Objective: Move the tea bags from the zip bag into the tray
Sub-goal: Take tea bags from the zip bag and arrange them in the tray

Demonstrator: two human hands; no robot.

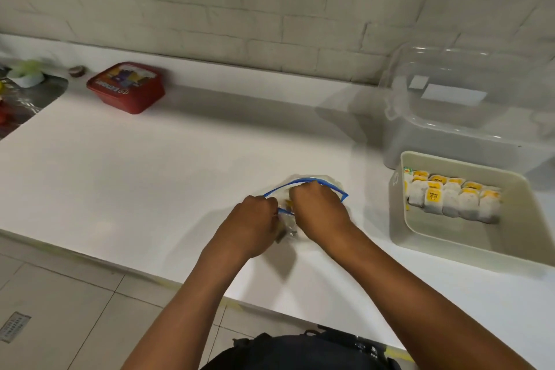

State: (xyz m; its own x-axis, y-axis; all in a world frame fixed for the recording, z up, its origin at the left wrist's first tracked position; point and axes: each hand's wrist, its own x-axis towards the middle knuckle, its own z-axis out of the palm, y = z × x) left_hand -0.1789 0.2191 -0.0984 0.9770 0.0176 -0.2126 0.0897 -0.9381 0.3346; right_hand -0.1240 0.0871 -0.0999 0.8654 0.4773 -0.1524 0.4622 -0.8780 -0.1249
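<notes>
Gripping the clear plastic zip bag with blue seal on the white countertop, left hand and right hand both clamp it, close together; yellow-tagged tea bags fill the beige rectangular tray at right.

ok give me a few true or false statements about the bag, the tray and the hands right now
1. Both hands, left hand and right hand, are at the zip bag. True.
2. The tray holds no tea bags. False: a row of tea bags stands at its far end.
3. The tray sits to the right of the zip bag. True.
4. The red container is inside the tray. False: it sits far left on the counter.
5. The zip bag's mouth is sealed flat. False: its blue rim gapes open.
</notes>
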